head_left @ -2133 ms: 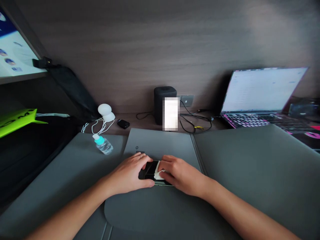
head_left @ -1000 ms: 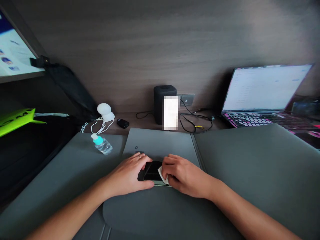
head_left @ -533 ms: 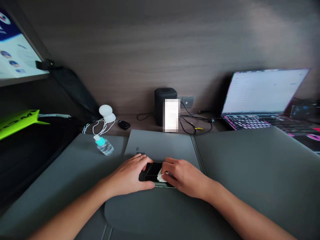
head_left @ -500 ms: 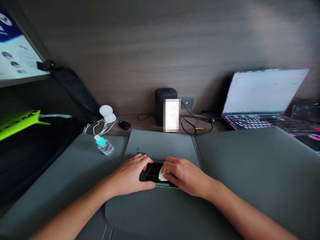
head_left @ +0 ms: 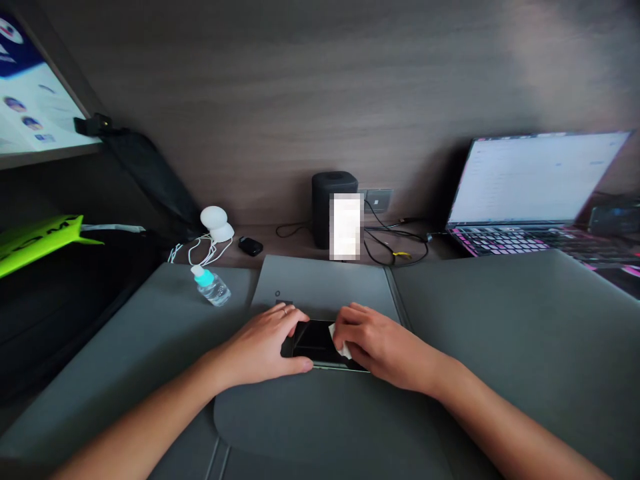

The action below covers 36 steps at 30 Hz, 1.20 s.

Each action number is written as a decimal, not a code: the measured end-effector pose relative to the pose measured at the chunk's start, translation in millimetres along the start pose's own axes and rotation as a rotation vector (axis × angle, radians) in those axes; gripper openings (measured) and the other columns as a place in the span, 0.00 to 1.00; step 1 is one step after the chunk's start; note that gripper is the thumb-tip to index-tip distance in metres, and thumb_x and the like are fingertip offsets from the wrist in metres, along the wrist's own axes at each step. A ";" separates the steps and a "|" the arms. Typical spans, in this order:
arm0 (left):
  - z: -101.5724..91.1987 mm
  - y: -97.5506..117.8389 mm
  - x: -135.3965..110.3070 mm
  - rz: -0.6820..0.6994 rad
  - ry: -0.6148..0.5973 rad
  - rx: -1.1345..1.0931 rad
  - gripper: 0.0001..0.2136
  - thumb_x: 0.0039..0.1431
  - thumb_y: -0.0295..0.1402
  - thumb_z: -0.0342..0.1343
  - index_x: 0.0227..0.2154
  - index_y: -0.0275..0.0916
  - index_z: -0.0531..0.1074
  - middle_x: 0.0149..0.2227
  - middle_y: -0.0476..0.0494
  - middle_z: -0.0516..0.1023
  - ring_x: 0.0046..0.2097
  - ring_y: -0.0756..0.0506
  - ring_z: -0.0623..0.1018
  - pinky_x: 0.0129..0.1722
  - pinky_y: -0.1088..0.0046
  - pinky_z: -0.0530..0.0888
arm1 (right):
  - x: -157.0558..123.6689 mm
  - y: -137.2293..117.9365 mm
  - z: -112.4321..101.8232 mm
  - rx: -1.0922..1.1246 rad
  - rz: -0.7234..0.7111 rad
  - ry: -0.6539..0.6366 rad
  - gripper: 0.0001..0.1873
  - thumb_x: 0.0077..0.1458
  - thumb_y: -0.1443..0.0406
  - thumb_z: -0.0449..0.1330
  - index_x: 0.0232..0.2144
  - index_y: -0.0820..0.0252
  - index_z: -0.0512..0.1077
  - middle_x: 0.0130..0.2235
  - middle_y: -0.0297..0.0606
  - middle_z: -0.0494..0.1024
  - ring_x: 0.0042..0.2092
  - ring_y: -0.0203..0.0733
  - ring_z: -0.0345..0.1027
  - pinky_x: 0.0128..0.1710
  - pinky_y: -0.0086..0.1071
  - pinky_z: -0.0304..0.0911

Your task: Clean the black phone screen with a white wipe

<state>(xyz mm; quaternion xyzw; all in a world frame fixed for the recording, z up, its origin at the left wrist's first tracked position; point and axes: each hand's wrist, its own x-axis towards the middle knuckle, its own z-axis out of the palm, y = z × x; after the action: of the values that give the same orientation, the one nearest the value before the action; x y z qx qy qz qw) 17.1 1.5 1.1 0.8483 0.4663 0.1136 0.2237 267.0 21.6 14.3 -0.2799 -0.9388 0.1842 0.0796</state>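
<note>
A black-screened smartphone (head_left: 316, 341) lies flat, screen up, on the dark grey desk mat (head_left: 300, 407). My left hand (head_left: 265, 345) grips its left end, thumb along the near edge and fingers at the far edge. Over the phone's right part, my right hand (head_left: 374, 343) is closed around a crumpled white tissue (head_left: 341, 341) pressed to the screen. The phone's right end is hidden under that hand. To the left of my hands, a small clear spray bottle (head_left: 214, 289) with a turquoise collar lies on its side or leans on the mat.
An open laptop (head_left: 535, 183) stands at the right back. Behind the mat are a black speaker-like box (head_left: 321, 210), tangled black cables (head_left: 400, 247), a white rounded device (head_left: 215, 223) with a cord and a small black object (head_left: 251, 246). A dark bag (head_left: 55, 293) fills the left side.
My right hand has slid a little to the right along the phone screen with the tissue. The left hand keeps its hold on the phone. The whole view has shifted slightly.
</note>
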 end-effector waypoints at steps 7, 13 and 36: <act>-2.0 -0.2 -0.8 0.009 0.002 0.005 0.21 0.52 0.41 0.63 0.47 0.41 0.68 0.38 0.46 0.71 0.43 0.40 0.73 0.42 0.63 0.70 | -0.3 0.1 0.8 0.027 -0.003 0.008 0.09 0.61 0.74 0.53 0.36 0.59 0.71 0.38 0.39 0.70 0.40 0.40 0.65 0.40 0.32 0.62; -1.9 -3.2 -1.5 0.027 0.040 0.007 0.22 0.49 0.43 0.64 0.46 0.41 0.69 0.37 0.47 0.71 0.41 0.40 0.73 0.40 0.65 0.70 | 2.2 -2.5 2.6 0.046 0.040 0.010 0.10 0.64 0.71 0.51 0.41 0.57 0.71 0.39 0.38 0.70 0.37 0.39 0.66 0.37 0.32 0.62; 0.0 -3.4 -1.3 0.006 0.004 -0.019 0.22 0.53 0.44 0.60 0.49 0.41 0.68 0.39 0.45 0.72 0.44 0.39 0.73 0.42 0.63 0.70 | 11.2 2.7 9.2 0.014 -0.010 0.100 0.07 0.63 0.71 0.53 0.35 0.61 0.71 0.37 0.40 0.71 0.39 0.40 0.66 0.40 0.33 0.62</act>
<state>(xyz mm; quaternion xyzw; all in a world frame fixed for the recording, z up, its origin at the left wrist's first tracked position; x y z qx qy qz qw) 13.9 2.0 -0.6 0.8473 0.4632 0.1202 0.2305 256.7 27.1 5.3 -0.2835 -0.9338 0.1760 0.1294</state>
